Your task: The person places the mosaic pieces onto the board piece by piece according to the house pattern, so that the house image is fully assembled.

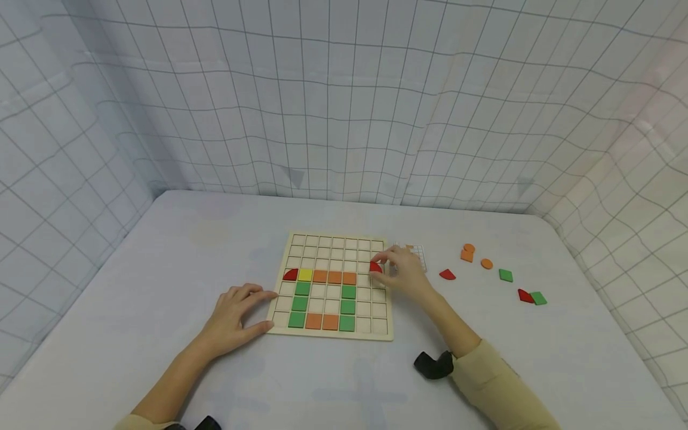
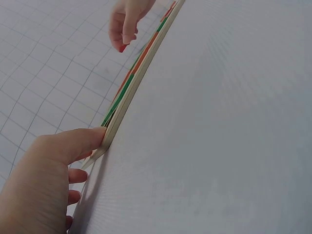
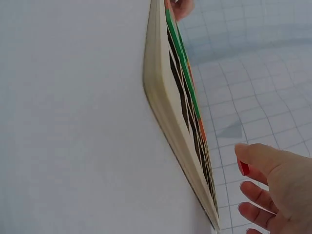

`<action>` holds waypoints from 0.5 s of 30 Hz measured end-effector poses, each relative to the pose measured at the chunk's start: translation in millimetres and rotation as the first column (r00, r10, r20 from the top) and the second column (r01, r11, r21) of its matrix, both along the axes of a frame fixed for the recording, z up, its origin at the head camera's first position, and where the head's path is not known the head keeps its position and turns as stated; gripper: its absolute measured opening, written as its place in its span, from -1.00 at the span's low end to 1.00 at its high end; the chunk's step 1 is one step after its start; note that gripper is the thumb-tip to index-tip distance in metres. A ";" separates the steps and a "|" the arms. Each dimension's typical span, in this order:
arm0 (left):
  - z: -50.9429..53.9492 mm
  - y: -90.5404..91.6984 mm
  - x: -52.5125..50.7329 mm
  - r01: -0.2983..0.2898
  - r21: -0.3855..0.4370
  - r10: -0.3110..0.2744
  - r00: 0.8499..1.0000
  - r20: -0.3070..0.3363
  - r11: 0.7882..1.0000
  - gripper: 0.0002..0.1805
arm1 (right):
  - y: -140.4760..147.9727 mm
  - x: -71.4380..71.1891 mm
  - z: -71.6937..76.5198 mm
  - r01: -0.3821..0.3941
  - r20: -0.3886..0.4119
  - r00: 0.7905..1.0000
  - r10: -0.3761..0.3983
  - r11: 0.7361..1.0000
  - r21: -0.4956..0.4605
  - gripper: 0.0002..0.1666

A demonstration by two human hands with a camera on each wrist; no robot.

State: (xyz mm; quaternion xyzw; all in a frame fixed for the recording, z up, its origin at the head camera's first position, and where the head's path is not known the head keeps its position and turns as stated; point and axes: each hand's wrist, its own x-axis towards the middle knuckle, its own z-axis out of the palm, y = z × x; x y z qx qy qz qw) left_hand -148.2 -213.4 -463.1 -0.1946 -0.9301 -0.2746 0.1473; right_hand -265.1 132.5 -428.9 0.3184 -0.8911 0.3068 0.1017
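The wooden grid board lies flat, with green, orange and yellow square tiles and one red quarter-circle in its cells. At the board's right side, my right hand pinches a red quarter-circle piece between thumb and finger; the same red piece shows at the fingertips in the right wrist view. My left hand rests at the board's left edge with fingers spread and relaxed. In the left wrist view, the left thumb touches the board's rim.
A small printed card lies behind the right hand. Farther right lie a red piece, orange pieces, a green square, and a red piece touching another green one. Grid-patterned cloth surrounds the table.
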 end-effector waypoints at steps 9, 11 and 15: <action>-0.8 -0.4 -0.1 -0.003 0.000 0.003 1.000 0.001 1.000 -0.49 | -13.5 7.8 -6.6 -0.012 0.045 0.999 0.010 0.999 0.049 -0.68; -0.8 -0.4 -0.2 -0.004 -0.002 0.004 1.000 0.002 1.000 -0.50 | -14.7 8.5 -7.9 -0.008 0.056 0.998 0.005 0.998 0.062 -0.69; -0.6 -0.4 -0.2 -0.005 -0.004 0.006 1.000 0.003 1.000 -0.49 | -16.0 9.2 -9.6 -0.013 0.096 0.995 0.008 0.998 0.058 -0.70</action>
